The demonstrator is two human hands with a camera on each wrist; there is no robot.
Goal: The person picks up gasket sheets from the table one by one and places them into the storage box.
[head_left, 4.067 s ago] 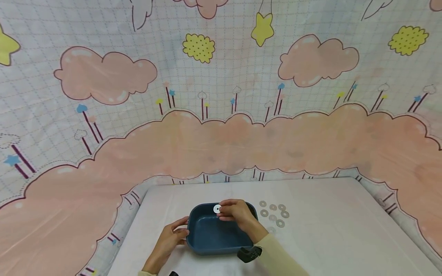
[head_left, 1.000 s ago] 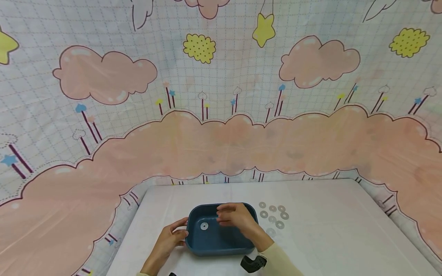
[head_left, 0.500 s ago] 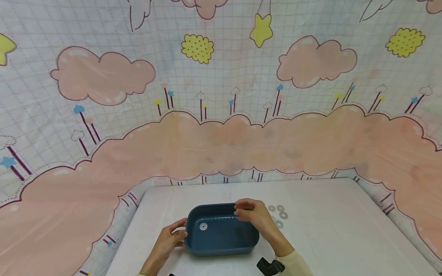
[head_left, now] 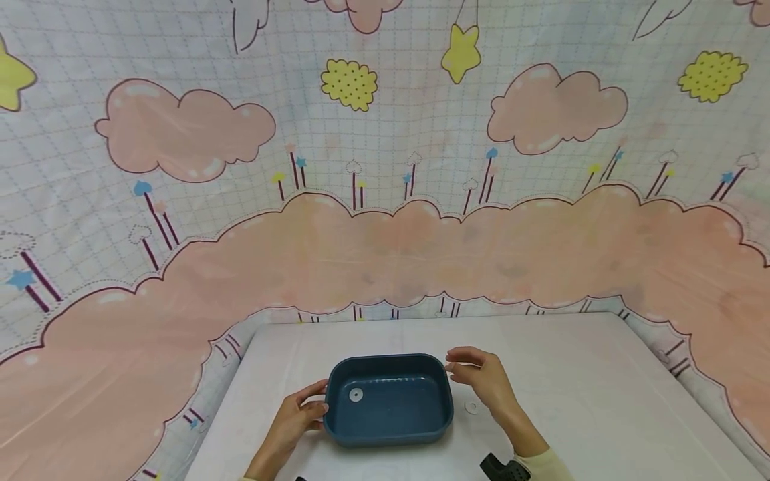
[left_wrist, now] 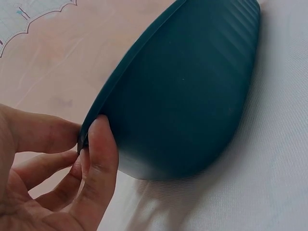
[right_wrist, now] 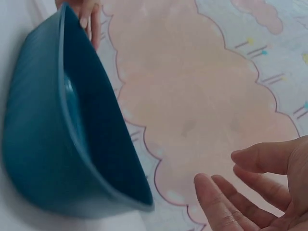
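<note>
A dark blue rectangular plastic basin (head_left: pixel 388 434) with rounded corners sits on the white table. My left hand (head_left: pixel 293 415) pinches the rim at its left end; in the left wrist view the thumb and fingers (left_wrist: pixel 98 163) close on either side of that rim. Inside, toward the left, lies one pale flat washer (head_left: pixel 356 395). Just off the basin's right end, my right hand (head_left: pixel 487 381) has its fingers relaxed and holds nothing. Close by its wrist, a pale washer (head_left: pixel 471 407) lies on the table. The hand covers the spot where the other washers lay.
The white table (head_left: pixel 589 381) reaches far to the right of the basin. Behind it hangs a cloth (head_left: pixel 385 254) printed with clouds and stars. A black band (head_left: pixel 504 467) is on the right wrist.
Earlier my right hand held a washer over the basin; that washer now lies inside. The right hand has moved right, past the basin's right end. My left hand has stayed on the rim.
</note>
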